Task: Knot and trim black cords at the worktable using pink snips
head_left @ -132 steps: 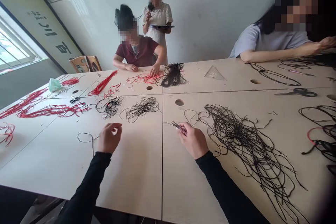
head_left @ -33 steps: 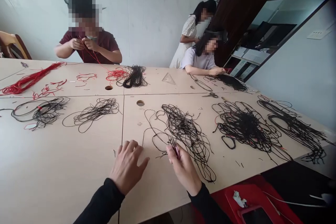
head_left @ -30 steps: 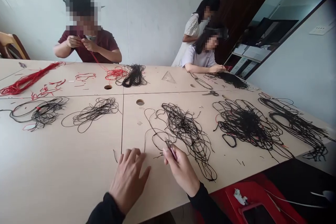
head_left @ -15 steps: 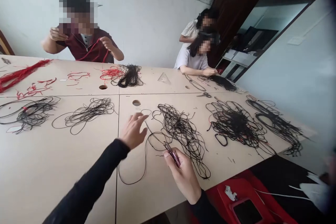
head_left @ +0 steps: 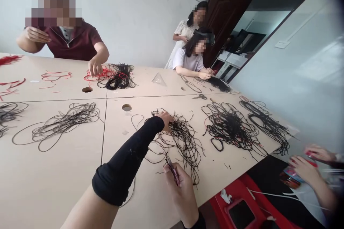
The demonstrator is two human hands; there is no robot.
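My left hand (head_left: pixel 166 120) reaches into the upper part of a tangled pile of black cords (head_left: pixel 186 143) on the table. Its fingers are mostly hidden behind the back of the hand and among the cords, so whether it grips a cord is unclear. My right hand (head_left: pixel 180 193) is closed around small thread snips (head_left: pixel 174 172) with pinkish handles, their metal tips pointing up and away from me. Just beyond those tips is the near side of the pile. A thin loose cord (head_left: pixel 133 189) curves out from under my left forearm.
Other black cord bundles lie to the left (head_left: pixel 67 120) and right (head_left: pixel 231 125). Scissors (head_left: pixel 200 96) rest farther back, near a clear triangular object (head_left: pixel 158 79). A co-worker's hand (head_left: pixel 95 68) touches red cords (head_left: pixel 103 74). At right, another person's hands (head_left: pixel 306 168) hover beside a red stool (head_left: pixel 225 209).
My left hand has moved right and forward, from the loose cord to the pile. The view has shifted right. Across the table, a co-worker's hand has lowered to the red cords.
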